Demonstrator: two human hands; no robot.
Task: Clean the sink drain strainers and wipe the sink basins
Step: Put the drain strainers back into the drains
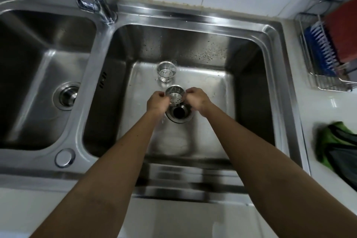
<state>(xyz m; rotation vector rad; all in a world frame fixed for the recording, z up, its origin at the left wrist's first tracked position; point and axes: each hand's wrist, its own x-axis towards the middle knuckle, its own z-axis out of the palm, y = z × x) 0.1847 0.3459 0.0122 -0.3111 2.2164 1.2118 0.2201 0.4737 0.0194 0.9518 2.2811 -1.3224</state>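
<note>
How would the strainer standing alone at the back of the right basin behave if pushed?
The standing strainer looks like thin perforated metal, so probably light and stiff. It narrows toward its base, so it may tip. The basin floor looks wet, so it could slide.

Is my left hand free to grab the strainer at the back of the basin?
Likely not yet: left hand and right hand both grip a second strainer, though nothing blocks the rear strainer.

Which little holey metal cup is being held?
The nearer strainer, gripped between the left hand and right hand above the open drain. The other strainer stands alone behind it.
</note>
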